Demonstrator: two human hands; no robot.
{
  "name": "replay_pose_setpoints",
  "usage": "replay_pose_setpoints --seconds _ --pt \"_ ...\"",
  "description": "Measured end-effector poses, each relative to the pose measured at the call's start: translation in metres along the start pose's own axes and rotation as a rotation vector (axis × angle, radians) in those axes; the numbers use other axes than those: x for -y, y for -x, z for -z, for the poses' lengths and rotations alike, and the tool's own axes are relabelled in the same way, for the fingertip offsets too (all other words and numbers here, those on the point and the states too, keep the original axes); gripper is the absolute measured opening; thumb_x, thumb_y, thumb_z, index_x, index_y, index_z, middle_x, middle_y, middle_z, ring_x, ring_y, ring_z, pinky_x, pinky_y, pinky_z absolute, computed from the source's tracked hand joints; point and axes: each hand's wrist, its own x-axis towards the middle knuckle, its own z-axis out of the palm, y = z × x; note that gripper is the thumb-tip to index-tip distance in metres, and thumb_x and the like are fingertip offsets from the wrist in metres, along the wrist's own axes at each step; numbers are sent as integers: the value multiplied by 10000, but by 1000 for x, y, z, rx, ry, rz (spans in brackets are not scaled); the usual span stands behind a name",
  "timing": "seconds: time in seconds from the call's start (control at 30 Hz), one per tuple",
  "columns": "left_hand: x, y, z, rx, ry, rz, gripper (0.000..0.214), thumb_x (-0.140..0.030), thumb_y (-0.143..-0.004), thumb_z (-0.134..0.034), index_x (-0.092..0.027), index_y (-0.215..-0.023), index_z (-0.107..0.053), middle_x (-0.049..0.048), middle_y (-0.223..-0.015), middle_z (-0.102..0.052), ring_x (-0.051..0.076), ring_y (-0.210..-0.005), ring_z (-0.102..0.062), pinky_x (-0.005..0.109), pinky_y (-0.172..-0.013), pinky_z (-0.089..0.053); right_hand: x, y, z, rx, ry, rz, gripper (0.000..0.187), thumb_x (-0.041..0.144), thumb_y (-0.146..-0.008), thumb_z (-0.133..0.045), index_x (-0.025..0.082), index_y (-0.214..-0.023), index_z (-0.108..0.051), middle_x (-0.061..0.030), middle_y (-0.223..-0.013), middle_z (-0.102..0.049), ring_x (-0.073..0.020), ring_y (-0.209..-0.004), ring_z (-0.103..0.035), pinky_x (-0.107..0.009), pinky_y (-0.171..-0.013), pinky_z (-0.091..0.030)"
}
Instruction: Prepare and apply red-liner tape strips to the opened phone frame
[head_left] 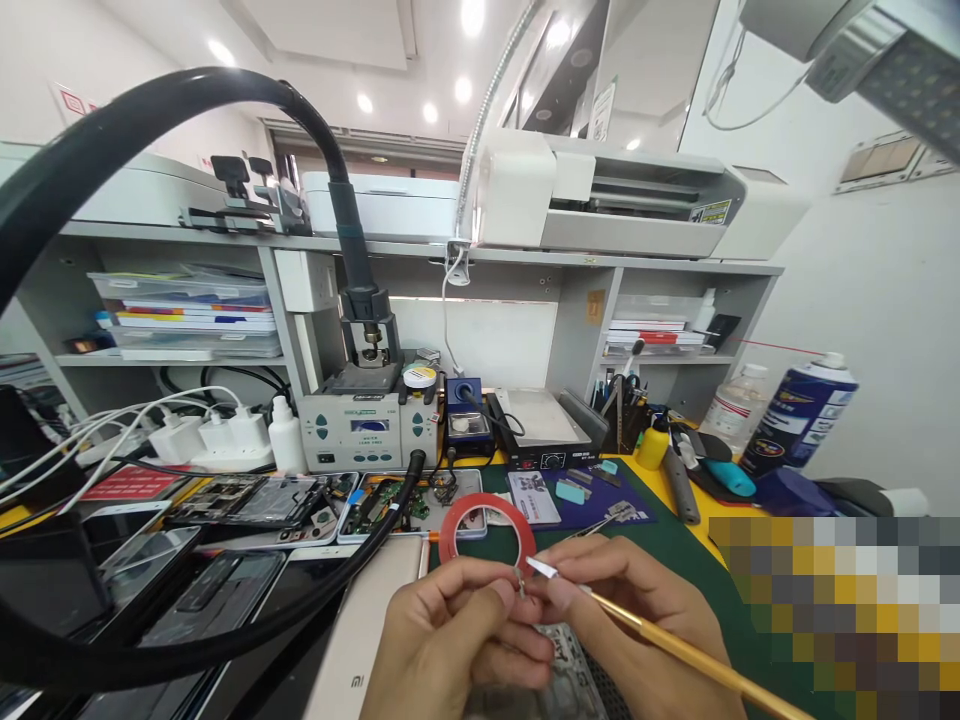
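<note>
My left hand [469,625] is closed, pinching a small metallic part [521,583] between thumb and fingertips; its kind is too small to make out. In my right hand [637,610] is a gold-handled craft knife [660,635], held like a pen. Its pale, blade-like tip points up and left, close to the small part; whether they touch I cannot tell. Below both hands lies an opened phone frame [566,670], partly hidden by my fingers. Just beyond them a roll of red tape [450,530] rests on the green mat [690,570].
A pale phone back [375,620] and several dark phones lie left. Behind are a tray of circuit boards [390,505], a soldering station [371,430] and a flat heating plate [544,420]. A thick black hose [315,610] loops across the left. A spray can [802,415] stands right.
</note>
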Motion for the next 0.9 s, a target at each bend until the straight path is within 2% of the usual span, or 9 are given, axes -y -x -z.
replay_pose_setpoints --seconds 0.13,0.27,0.37,0.53,0.6,0.67,0.8,0.9 --pt "1 -2 1 -25 -39 -20 372 -431 -594 -903 -103 -695 -758 84 -645 -757 170 -532 -694 254 -515 -605 2 2 0 1 -52 -98 56 286 -839 -778 246 -846 -738 -53 -922 -744 -205 -812 -746 -262 -727 -628" --pt "-1 -4 4 -67 -104 -67 278 -368 -705 -834 -119 -713 -711 62 -637 -733 152 -525 -672 245 -510 -583 2 -1 2 55 -135 -171 100 311 -866 -756 221 -897 -725 -67 -930 -749 -252 -867 -758 -331 -753 -646" --pt "-6 -7 9 -78 -214 -142 184 -308 -799 -728 -137 -754 -677 50 -680 -730 147 -545 -662 258 -529 -574 1 -6 6 63 -160 -207 139 318 -861 -764 195 -904 -715 -81 -896 -767 -266 -867 -761 -346 -739 -654" --pt "-14 -13 16 -69 -377 -213 141 -293 -815 -669 -159 -778 -649 41 -713 -728 164 -574 -659 287 -549 -565 3 -14 11 35 -202 -216 224 356 -822 -798 158 -877 -708 -93 -848 -773 -262 -826 -763 -342 -716 -658" --pt "-18 -13 16 -75 -457 -260 157 -316 -815 -668 -168 -766 -645 13 -681 -695 148 -573 -630 264 -543 -545 5 -16 11 18 -221 -212 246 370 -803 -810 152 -854 -709 -88 -843 -771 -251 -809 -762 -331 -705 -657" --pt "-20 -12 13 -83 -551 -293 189 -350 -818 -672 -176 -751 -638 -33 -576 -612 109 -498 -535 210 -468 -472 6 -19 12 5 -237 -205 266 381 -790 -818 146 -844 -705 -86 -819 -770 -247 -797 -761 -326 -693 -655" --pt "-22 -7 6 -53 -753 -228 198 -356 -820 -653 -180 -732 -631 -84 -438 -478 73 -376 -347 173 -350 -277 7 -22 14 -20 -257 -202 287 377 -766 -831 137 -834 -687 -88 -754 -771 -249 -758 -762 -341 -685 -649" --pt "-21 -3 3 9 -876 -148 120 -266 -768 -641 -171 -695 -642 -47 -519 -577 76 -381 -393 181 -341 -254 8 -24 16 -20 -269 -204 281 364 -759 -832 135 -829 -686 -94 -757 -776 -256 -776 -763 -342 -687 -645"
